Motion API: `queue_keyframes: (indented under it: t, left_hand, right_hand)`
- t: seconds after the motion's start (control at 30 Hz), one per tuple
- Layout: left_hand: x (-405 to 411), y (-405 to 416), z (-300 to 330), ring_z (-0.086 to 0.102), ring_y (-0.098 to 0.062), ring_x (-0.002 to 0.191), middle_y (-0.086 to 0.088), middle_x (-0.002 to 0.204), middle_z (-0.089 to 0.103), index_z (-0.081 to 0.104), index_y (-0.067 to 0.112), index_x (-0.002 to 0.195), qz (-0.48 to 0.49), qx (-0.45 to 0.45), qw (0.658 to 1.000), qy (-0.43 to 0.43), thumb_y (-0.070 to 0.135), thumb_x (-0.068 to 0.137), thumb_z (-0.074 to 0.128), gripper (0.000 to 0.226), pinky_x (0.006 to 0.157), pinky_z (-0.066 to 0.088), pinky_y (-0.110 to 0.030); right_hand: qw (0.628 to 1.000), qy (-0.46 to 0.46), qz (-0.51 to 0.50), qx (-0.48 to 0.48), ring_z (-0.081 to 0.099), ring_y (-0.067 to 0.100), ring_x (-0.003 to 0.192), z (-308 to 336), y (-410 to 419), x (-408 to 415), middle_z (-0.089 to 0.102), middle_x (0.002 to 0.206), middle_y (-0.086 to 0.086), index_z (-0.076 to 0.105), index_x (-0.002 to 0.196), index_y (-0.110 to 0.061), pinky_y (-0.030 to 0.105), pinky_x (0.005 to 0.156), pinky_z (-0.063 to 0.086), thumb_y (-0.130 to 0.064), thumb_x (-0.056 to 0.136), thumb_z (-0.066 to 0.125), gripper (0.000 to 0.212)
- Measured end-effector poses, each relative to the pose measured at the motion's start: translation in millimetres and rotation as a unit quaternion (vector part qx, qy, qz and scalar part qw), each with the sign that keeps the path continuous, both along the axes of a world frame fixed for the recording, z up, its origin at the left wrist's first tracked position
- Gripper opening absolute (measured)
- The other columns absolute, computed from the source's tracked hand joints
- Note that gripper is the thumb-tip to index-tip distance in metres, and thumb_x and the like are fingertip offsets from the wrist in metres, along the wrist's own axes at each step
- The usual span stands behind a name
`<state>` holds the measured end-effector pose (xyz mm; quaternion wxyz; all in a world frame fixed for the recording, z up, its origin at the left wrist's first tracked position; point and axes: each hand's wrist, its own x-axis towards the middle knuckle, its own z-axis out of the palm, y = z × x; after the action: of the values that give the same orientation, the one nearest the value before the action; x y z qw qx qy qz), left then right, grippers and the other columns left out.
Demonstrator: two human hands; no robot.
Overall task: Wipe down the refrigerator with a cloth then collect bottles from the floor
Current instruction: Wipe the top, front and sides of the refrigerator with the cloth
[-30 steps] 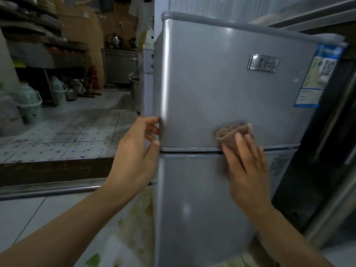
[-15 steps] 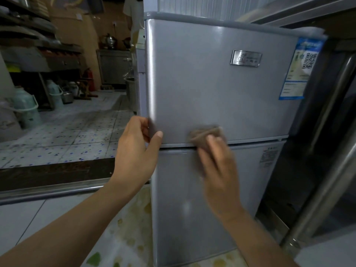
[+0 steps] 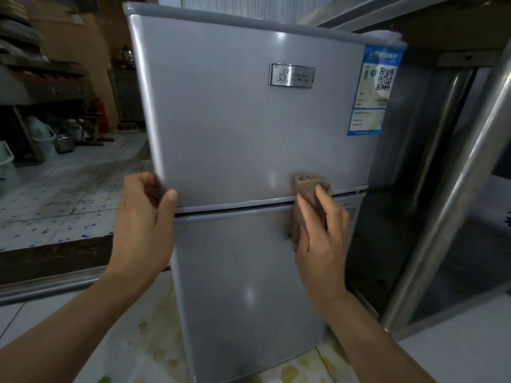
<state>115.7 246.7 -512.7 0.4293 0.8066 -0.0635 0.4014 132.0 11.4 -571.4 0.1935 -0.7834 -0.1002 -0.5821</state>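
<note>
Right hand (image 3: 320,233) presses cloth (image 3: 305,189) on refrigerator (image 3: 249,134), seemingly smudge-free.

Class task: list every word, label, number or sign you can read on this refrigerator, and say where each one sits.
Metal nameplate, upper door: a logo and print, too small to read.
Blue sticker, upper door's right edge: a QR code; its print is blurred.
Label on lower door: unreadable.

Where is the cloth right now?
In the head view, the brown cloth is under the right hand, pressed against the refrigerator front at the seam between the upper and lower doors, toward its right side, below the blue label.
</note>
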Motion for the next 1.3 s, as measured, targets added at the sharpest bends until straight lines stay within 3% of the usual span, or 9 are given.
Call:
queue_keyframes:
  t: [0.17, 0.37, 0.6, 0.77, 0.9, 0.97, 1.03, 1.17, 1.3]
  left_hand:
    - [7, 2, -4, 0.05, 0.003, 0.075, 0.017, 0.087, 0.049, 0.037, 0.025, 0.104, -0.016, -0.022, 1.0, -0.003, 0.026, 0.095, 0.045, 0.013, 0.062, 0.037, -0.02]
    - [6, 3, -6, 0.05, 0.013, 0.074, 0.016, 0.087, 0.048, 0.035, 0.023, 0.103, -0.02, -0.01, 1.0, -0.012, 0.024, 0.096, 0.044, 0.011, 0.06, 0.039, -0.009]
    - [5, 0, -7, 0.049, 0.002, 0.077, 0.014, 0.088, 0.047, 0.036, 0.02, 0.103, -0.019, -0.006, 1.0, -0.021, 0.024, 0.097, 0.043, 0.01, 0.063, 0.038, -0.018]
    - [3, 0, -5, 0.048, 0.008, 0.075, 0.016, 0.087, 0.046, 0.037, 0.021, 0.102, -0.017, -0.007, 1.0, -0.01, 0.027, 0.096, 0.043, 0.011, 0.062, 0.038, -0.006]
    - [-7, 8, -14, 0.05, 0.014, 0.073, 0.017, 0.087, 0.052, 0.045, 0.025, 0.099, -0.027, -0.022, 0.999, 0.021, 0.031, 0.095, 0.045, 0.007, 0.061, 0.039, -0.01]
    - [-14, 14, -27, 0.053, 0.012, 0.077, 0.017, 0.089, 0.056, 0.048, 0.026, 0.101, -0.041, -0.015, 0.998, 0.049, 0.026, 0.094, 0.048, 0.007, 0.064, 0.039, -0.016]
    - [-19, 18, -39, 0.057, 0.006, 0.078, 0.013, 0.09, 0.06, 0.05, 0.025, 0.1, -0.056, 0.011, 0.995, 0.079, 0.021, 0.092, 0.052, 0.01, 0.064, 0.042, -0.016]
    - [-18, 21, -45, 0.059, -0.002, 0.077, 0.01, 0.086, 0.061, 0.05, 0.027, 0.093, -0.052, 0.026, 0.994, 0.094, 0.021, 0.09, 0.055, 0.008, 0.062, 0.044, -0.015]
    - [-17, 23, -44, 0.058, 0.001, 0.075, 0.013, 0.083, 0.061, 0.049, 0.035, 0.086, -0.068, 0.018, 0.993, 0.094, 0.022, 0.088, 0.056, 0.015, 0.061, 0.043, -0.011]
  right_hand:
    - [0.984, 0.041, 0.0, 0.172, 0.035, 0.039, 0.133, 10, -42, 12, 0.036, 0.144, 0.024, 0.053, 0.129, 0.004, 0.036, 0.113, 0.026, 0.013, 0.082, 0.059, 0.049]
    - [0.968, 0.014, 0.031, 0.248, 0.027, 0.026, 0.14, 56, -58, 34, 0.029, 0.149, 0.017, 0.046, 0.134, -0.001, 0.01, 0.112, 0.013, 0.002, 0.088, 0.053, 0.047]
    - [0.941, 0.075, 0.052, 0.325, 0.035, 0.018, 0.135, 28, -64, 45, 0.031, 0.149, 0.005, 0.033, 0.142, -0.02, 0.035, 0.112, 0.031, -0.007, 0.098, 0.038, 0.046]
    - [0.912, 0.133, 0.059, 0.384, 0.038, 0.023, 0.131, -19, -57, 33, 0.036, 0.143, 0.014, 0.036, 0.14, -0.008, 0.014, 0.102, 0.024, 0.0, 0.098, 0.036, 0.043]
    - [0.92, 0.051, 0.037, 0.388, 0.048, 0.026, 0.123, 9, -53, 36, 0.044, 0.138, 0.013, 0.041, 0.136, -0.012, 0.03, 0.103, 0.039, -0.001, 0.094, 0.043, 0.044]
    - [0.91, 0.007, 0.059, 0.411, 0.061, 0.026, 0.105, 28, -46, 42, 0.049, 0.133, 0.011, 0.037, 0.135, -0.021, 0.038, 0.084, 0.055, -0.005, 0.094, 0.043, 0.044]
    - [0.893, -0.008, 0.057, 0.446, 0.066, 0.025, 0.093, 32, -38, 44, 0.05, 0.131, 0.015, 0.034, 0.133, -0.021, 0.038, 0.071, 0.059, -0.006, 0.096, 0.041, 0.041]
    - [0.9, -0.002, 0.031, 0.435, 0.044, 0.033, 0.128, 6, -4, 31, 0.035, 0.145, 0.021, 0.044, 0.123, 0.004, 0.042, 0.107, 0.039, 0.004, 0.091, 0.044, 0.032]
    - [0.949, -0.01, 0.055, 0.309, 0.043, 0.035, 0.126, -17, 55, 6, 0.039, 0.135, 0.026, 0.055, 0.109, 0.008, 0.029, 0.108, 0.034, 0.009, 0.085, 0.054, 0.024]
